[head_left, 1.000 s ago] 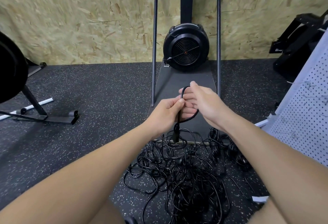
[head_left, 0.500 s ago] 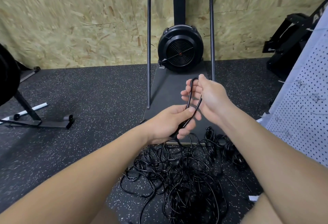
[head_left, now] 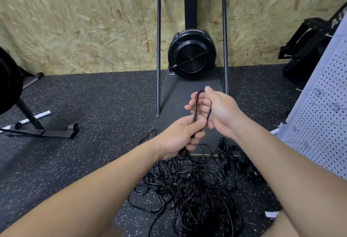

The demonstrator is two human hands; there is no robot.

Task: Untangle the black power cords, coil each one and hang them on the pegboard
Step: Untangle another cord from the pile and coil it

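A black power cord (head_left: 196, 105) forms a narrow upright loop between my hands. My left hand (head_left: 180, 135) is closed around the loop's lower end, with the cord's plug end poking out below the fist. My right hand (head_left: 217, 111) pinches the loop's top and holds its right strand. Below my hands a large tangle of black cords (head_left: 197, 189) lies on the speckled floor, with a few bundled cords (head_left: 238, 158) at its right. The white pegboard (head_left: 323, 120) leans at the right edge, carrying small wire hooks.
A black fan-wheel exercise machine (head_left: 191, 54) with a grey tube frame stands straight ahead against the chipboard wall. Another machine's black foot (head_left: 56, 133) lies at the left, and dark equipment (head_left: 308, 49) stands at the far right. A white tag (head_left: 272, 214) lies on the floor.
The loop has grown taller. My left hand slid down the cord to its lower end while my right hand lifted the top of the loop. The view tilted slightly upward.
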